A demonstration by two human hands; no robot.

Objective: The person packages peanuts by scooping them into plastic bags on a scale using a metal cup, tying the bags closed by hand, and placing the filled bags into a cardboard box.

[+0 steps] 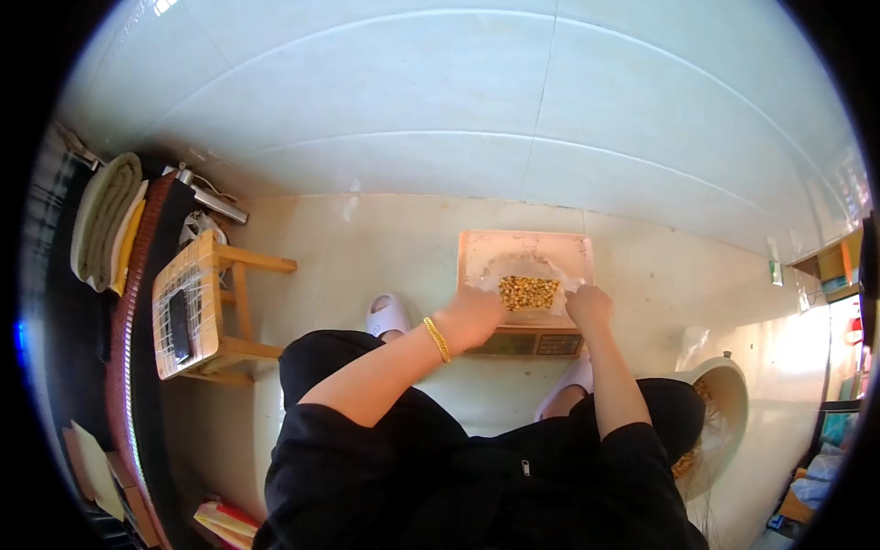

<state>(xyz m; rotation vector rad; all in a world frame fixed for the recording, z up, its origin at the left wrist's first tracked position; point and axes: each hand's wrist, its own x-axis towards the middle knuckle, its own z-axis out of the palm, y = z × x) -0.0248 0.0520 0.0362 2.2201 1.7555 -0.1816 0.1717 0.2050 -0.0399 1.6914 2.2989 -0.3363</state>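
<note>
At the far left, a black phone (pixel 179 325) lies on a wooden stool strung with white cord (pixel 220 346); a knock to the stool could slide it off the open-weave seat.

The left hand (pixel 472 313), a gold-coloured bracelet at its wrist, is curled at the left side of a clear, thin plastic bag (pixel 541 318). Its fingertips are hidden, so I cannot tell how firmly it grips, or whether it has the plastic at all. The bag sits on a pink plastic tray (pixel 477 249) atop a scale with a keypad (pixel 556 345), with small yellow-brown pieces (pixel 529 293) gathered in its middle. The right hand (pixel 589 304) is closed, fingers pinching the bag's right edge.

If one side were pulled higher than the other, the pieces could roll to the low side and spill — more so if the mouth gapes, which I cannot make out. A hard tug might split film this thin, and hands leaning on the tray would skew the reading.

At the right, a pale round basin (pixel 733 394) of similar-coloured pieces stands close beside the right knee — a careless shift of that leg could jolt it.
</note>
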